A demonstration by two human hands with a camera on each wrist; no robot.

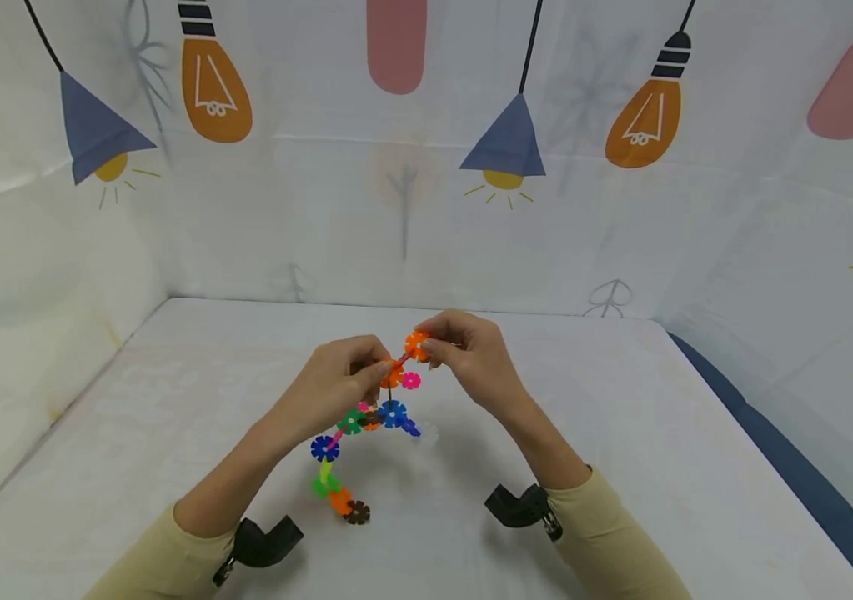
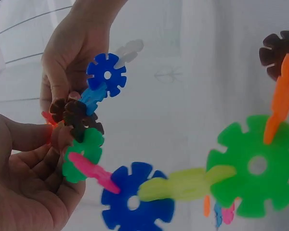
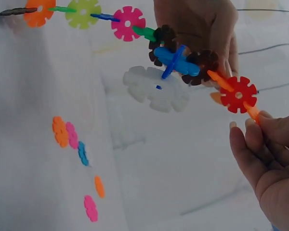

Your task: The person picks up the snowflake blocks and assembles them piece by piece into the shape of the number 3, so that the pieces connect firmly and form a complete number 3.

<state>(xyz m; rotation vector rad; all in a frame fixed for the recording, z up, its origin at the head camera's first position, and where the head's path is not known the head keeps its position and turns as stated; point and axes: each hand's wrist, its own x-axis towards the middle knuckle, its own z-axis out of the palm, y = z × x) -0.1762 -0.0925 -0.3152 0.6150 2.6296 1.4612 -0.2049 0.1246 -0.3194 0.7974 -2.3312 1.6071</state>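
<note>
Right hand pinching orange end disc | left hand's grip, half-hidden, seemingly clamping inner disc | chain dangling above bench, probably handling light, stiff; edgewise pinching suiting it

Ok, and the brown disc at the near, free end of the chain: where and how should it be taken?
I would pinch the brown disc by its notched rim, coming from the person's right: the orange disc joins it on the left, while its right edge looks free. It is thin, edge-on in the right wrist view, so thumb and finger on its faces should suit.
</note>
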